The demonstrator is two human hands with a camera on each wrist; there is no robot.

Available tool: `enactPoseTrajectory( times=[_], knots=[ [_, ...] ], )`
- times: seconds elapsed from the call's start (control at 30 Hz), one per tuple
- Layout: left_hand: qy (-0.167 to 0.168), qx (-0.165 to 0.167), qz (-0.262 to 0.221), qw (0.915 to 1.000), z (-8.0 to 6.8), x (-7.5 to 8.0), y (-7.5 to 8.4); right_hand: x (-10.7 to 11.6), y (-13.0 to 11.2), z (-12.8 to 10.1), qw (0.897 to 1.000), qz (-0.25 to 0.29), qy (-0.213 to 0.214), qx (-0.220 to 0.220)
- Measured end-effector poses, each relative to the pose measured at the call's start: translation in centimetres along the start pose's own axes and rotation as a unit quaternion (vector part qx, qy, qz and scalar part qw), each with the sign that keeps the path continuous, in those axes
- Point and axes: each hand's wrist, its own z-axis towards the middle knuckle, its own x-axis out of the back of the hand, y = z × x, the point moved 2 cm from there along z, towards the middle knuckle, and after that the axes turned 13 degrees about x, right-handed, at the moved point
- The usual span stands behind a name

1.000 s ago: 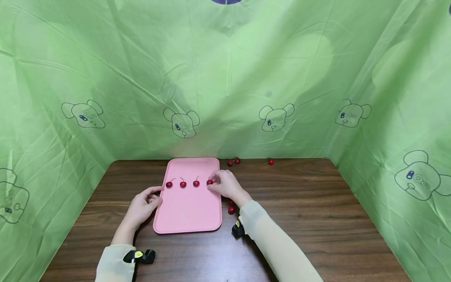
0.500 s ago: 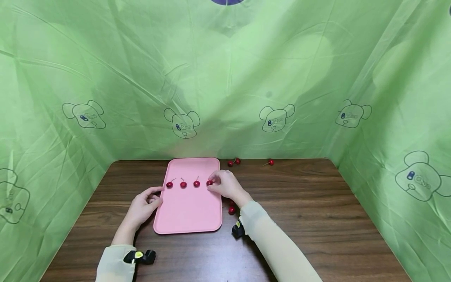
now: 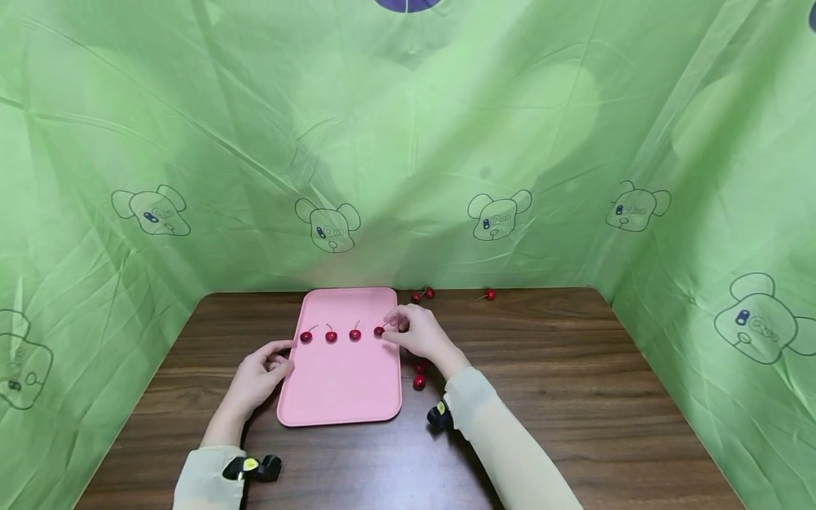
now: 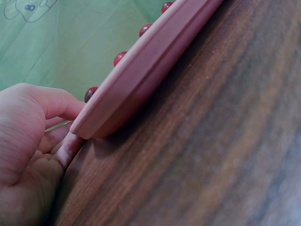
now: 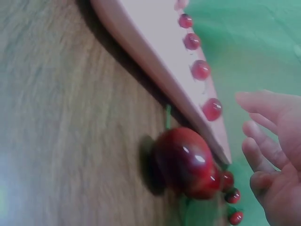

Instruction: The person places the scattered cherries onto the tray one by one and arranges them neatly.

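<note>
A pink tray (image 3: 338,388) lies on the table with several red stemmed cherries (image 3: 355,334) in a row across it. My left hand (image 3: 256,377) holds the tray's left edge; in the left wrist view its thumb and fingers are at the rim. My right hand (image 3: 422,334) hovers over the right edge, beside the rightmost cherry (image 3: 379,331). The right wrist view shows a gap between that cherry and the right hand (image 5: 277,146), whose fingers are parted and hold nothing. The stem of this cherry is partly hidden by the fingers in the head view.
Two cherries (image 3: 418,382) sit on the wooden table (image 3: 542,411) right of the tray, under the right forearm. Farther back lie a pair of cherries (image 3: 417,297) and a single cherry (image 3: 490,294). Green cloth (image 3: 408,142) walls the table's back and sides.
My right hand has let go of the rightmost cherry and shifted slightly right. That cherry stays on the tray. The left hand keeps its place at the tray's edge.
</note>
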Motion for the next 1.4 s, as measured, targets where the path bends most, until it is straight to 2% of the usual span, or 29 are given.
enactPoseTrajectory(
  times=[0.23, 0.47, 0.83, 1.07, 1.27, 1.4],
  knots=[
    [0.001, 0.007, 0.001, 1.0, 0.0, 0.0, 0.1, 2.2, 0.4, -2.0, 0.999, 0.01, 0.035, 0.0],
    [0.002, 0.013, 0.011, 0.9999, -0.1, 0.1, 0.1, 3.8, 0.3, -4.2, 0.999, 0.016, 0.043, 0.0],
    [0.002, 0.004, 0.006, 1.0, -0.1, 0.0, 0.0, 4.5, -0.3, -7.2, 0.998, 0.023, 0.059, -0.002],
    [0.007, 0.001, 0.009, 0.9999, -0.1, 0.1, 0.1, 4.6, -1.2, -8.3, 0.999, 0.032, 0.044, 0.003],
    [0.009, 0.0, 0.009, 0.9999, -0.1, 0.0, 0.1, 3.8, -1.2, -9.0, 0.998, -0.003, 0.049, -0.039],
    [0.007, 0.0, 0.01, 0.9999, -0.1, 0.0, 0.1, 3.2, -0.7, -9.5, 0.996, 0.012, 0.052, -0.078]
  ],
)
